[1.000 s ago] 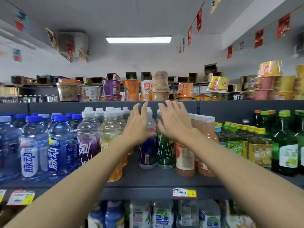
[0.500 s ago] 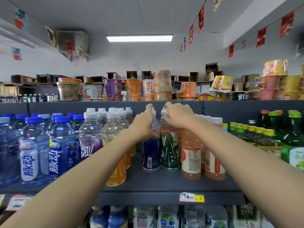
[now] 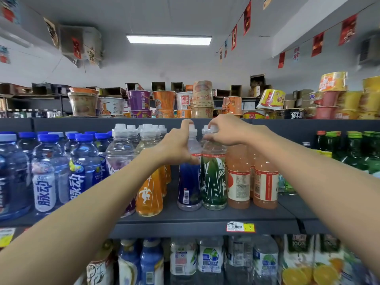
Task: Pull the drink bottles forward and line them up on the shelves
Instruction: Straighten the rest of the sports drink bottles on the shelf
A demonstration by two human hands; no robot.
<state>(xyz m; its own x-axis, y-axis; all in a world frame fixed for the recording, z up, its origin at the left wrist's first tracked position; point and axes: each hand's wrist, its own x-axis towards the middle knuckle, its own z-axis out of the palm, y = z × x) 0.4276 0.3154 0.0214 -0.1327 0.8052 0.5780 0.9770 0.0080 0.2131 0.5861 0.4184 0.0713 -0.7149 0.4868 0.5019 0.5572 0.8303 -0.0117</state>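
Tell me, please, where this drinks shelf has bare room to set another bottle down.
Bare shelf shows in the gap between the orange-label bottle and the blue-label bottle, along the front strip between the green-label bottle and the price tag, and right of the peach drink bottles. The blue-capped bottles on the left stand crowded.

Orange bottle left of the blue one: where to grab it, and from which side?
Probably take the orange bottle by its narrow neck, coming from the front right. There is a gap toward the blue bottle, while the purple bottle crowds its left.
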